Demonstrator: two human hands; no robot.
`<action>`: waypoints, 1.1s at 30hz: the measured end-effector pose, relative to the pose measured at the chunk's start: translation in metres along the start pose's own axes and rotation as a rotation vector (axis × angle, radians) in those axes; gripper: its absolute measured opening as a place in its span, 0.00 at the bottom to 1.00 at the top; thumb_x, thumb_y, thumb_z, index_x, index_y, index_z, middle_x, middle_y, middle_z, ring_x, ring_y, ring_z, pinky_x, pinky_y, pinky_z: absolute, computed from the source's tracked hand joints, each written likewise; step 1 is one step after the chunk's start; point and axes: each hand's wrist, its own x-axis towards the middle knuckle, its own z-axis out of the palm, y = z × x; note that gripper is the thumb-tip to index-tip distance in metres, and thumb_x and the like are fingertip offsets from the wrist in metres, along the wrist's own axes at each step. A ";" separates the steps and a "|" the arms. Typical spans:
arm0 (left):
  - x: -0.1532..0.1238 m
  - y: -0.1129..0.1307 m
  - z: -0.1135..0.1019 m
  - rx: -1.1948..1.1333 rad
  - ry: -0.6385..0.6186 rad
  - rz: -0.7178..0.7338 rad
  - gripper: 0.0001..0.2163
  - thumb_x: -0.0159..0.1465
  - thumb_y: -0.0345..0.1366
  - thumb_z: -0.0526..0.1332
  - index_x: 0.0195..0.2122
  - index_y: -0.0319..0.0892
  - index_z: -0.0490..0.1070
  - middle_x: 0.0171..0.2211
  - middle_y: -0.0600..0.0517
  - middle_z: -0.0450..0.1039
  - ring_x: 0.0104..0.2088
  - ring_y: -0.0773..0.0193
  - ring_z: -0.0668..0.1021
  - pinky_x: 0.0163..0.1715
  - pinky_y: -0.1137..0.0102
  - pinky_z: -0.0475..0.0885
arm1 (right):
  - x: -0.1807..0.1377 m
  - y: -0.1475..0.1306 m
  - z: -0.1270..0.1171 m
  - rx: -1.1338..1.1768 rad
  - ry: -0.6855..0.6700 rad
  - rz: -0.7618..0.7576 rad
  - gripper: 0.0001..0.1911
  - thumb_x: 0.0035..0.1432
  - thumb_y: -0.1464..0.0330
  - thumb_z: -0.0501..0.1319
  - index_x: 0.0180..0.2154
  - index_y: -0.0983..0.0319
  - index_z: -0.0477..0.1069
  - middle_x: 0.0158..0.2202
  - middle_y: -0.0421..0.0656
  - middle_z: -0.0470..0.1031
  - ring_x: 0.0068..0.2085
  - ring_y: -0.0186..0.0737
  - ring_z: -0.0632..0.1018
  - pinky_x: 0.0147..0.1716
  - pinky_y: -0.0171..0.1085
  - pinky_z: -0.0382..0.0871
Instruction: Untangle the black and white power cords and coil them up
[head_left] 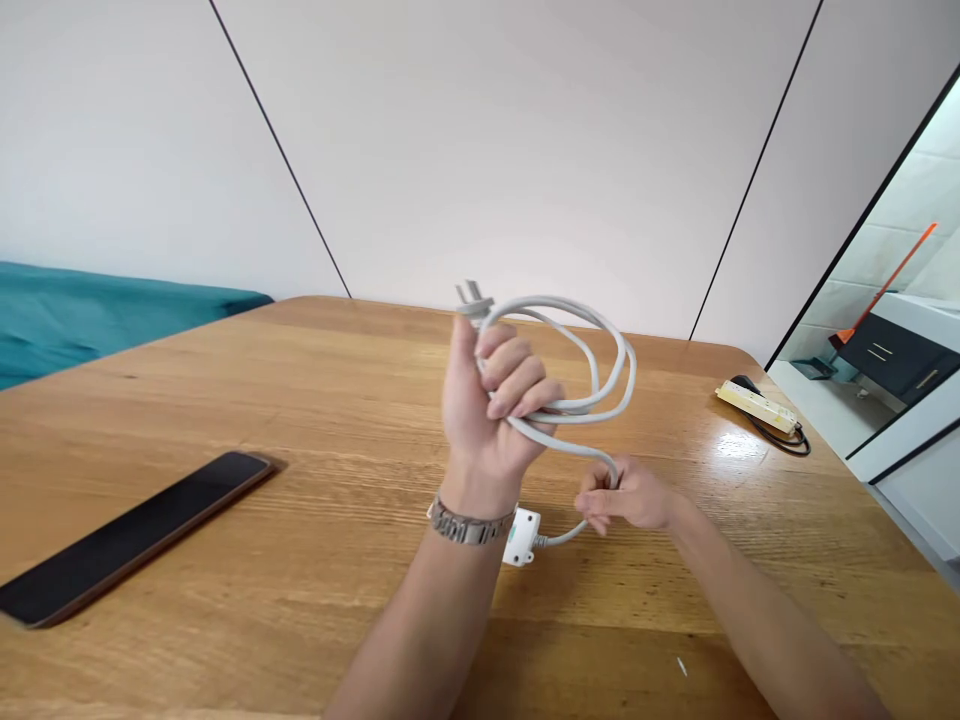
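My left hand (499, 395), with a metal watch band on its wrist, is raised above the table and closed around a looped grey power cord (592, 312). The cord's plug (474, 300) pokes up beside my thumb, prongs upward. Lower and to the right, my right hand (626, 492) pinches the same cord between thumb and fingers. From there the cord runs down to a white power strip (523, 538) on the table. Only one end of that strip shows, as my left forearm covers most of it.
On the wooden table (337, 400), a dark flat phone-like slab (135, 540) lies at the left. Another power strip (757, 406), cream with a black cord, lies near the right edge. A teal-covered surface (112, 315) adjoins the left side, and a pale wall rises behind.
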 end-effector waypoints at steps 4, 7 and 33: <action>-0.020 0.019 0.009 -0.043 -0.033 0.173 0.18 0.70 0.36 0.53 0.22 0.44 0.55 0.11 0.63 0.46 0.10 0.74 0.43 0.11 0.72 0.46 | 0.009 0.034 0.005 0.153 -0.040 0.077 0.20 0.46 0.51 0.71 0.25 0.61 0.75 0.23 0.39 0.77 0.30 0.36 0.78 0.37 0.37 0.71; -0.031 0.030 0.015 -0.102 -0.018 0.268 0.17 0.71 0.33 0.52 0.22 0.44 0.56 0.10 0.64 0.53 0.08 0.75 0.45 0.09 0.73 0.47 | 0.010 0.045 0.006 0.172 -0.035 0.090 0.19 0.47 0.51 0.70 0.29 0.61 0.79 0.32 0.43 0.81 0.39 0.39 0.79 0.47 0.41 0.69; 0.001 -0.024 -0.006 0.801 -0.248 -0.240 0.26 0.60 0.51 0.64 0.17 0.42 0.51 0.14 0.62 0.43 0.15 0.78 0.47 0.13 0.79 0.41 | -0.045 -0.071 -0.059 0.388 1.047 -0.157 0.22 0.40 0.58 0.73 0.21 0.60 0.61 0.17 0.28 0.47 0.18 0.26 0.49 0.15 0.29 0.45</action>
